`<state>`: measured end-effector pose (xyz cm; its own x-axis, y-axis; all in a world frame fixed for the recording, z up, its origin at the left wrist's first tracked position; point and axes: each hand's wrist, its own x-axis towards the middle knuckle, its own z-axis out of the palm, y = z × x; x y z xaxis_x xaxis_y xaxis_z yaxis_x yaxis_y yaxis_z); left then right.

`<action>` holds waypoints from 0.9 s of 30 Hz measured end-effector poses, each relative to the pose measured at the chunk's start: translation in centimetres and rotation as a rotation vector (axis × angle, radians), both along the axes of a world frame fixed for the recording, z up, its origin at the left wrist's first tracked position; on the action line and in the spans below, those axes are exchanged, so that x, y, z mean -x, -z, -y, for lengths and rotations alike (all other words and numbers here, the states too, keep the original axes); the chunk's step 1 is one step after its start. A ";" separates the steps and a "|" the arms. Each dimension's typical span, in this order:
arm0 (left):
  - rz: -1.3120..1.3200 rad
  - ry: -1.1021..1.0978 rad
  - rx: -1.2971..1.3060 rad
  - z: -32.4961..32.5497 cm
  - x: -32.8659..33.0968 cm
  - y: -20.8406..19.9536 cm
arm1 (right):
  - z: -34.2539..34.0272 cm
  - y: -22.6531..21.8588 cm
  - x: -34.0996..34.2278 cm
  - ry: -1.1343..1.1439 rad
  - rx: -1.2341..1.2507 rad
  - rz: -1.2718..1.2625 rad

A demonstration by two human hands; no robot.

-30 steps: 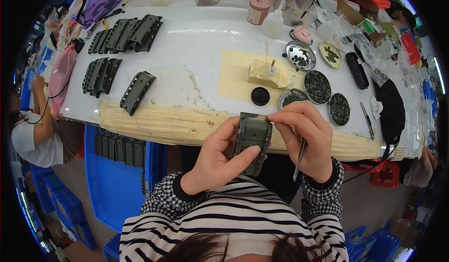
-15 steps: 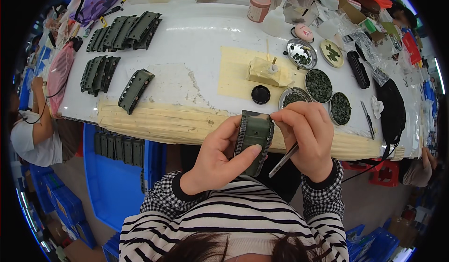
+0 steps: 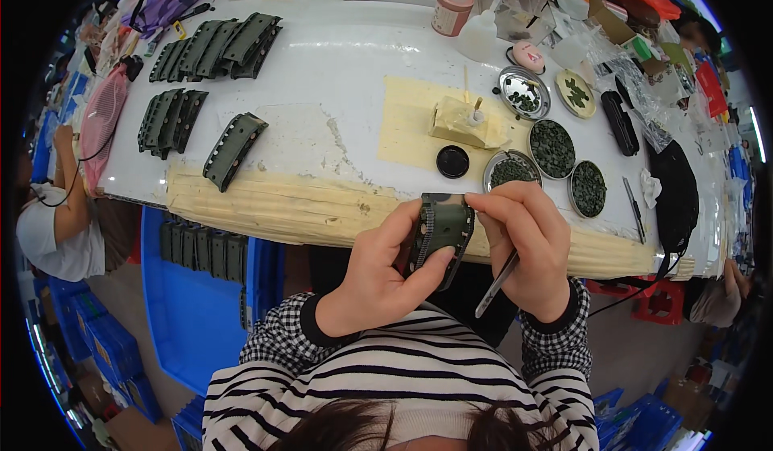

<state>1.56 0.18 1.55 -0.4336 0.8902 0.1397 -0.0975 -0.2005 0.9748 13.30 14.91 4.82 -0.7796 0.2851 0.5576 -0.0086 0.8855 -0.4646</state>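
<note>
My left hand (image 3: 386,270) is closed around a dark green molded plastic part (image 3: 448,221) with toothed edges, held upright above the table's front edge. The thumb presses its near face. My right hand (image 3: 527,246) pinches at the part's upper right corner; anything tiny between those fingertips is too small to tell. Tucked in the same hand, a pair of metal tweezers (image 3: 497,283) points down toward my body. Just beyond, a tin of small green pieces (image 3: 510,171) stands near my right fingers, beside a round black cap (image 3: 452,161).
Similar green parts lie in groups (image 3: 216,48) at the left, with a single one (image 3: 233,151) nearer. More fill one end of a blue bin (image 3: 189,322) below the table edge. Tins of small green pieces (image 3: 552,149) stand right of a tape-wrapped block (image 3: 469,123).
The green part has tilted in my left hand, so its near face looks shorter. My right hand has turned slightly, and the tweezers now hang more steeply.
</note>
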 end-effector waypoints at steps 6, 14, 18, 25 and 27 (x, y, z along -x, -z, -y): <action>-0.089 -0.022 0.002 -0.1 -0.2 0.4 | 0.6 0.2 -0.1 0.023 0.060 -0.018; 0.098 0.123 0.052 0.0 0.9 0.7 | -0.3 -0.6 -1.4 0.125 0.327 -0.141; 0.137 0.123 0.059 0.1 0.8 0.7 | -4.1 -0.4 -4.8 0.393 0.199 -0.179; 0.317 0.146 0.028 -0.1 0.4 0.4 | -8.9 0.5 -9.9 0.690 0.085 0.103; 0.310 0.149 0.034 -0.2 0.3 0.4 | -9.2 0.9 -10.0 0.663 0.095 0.172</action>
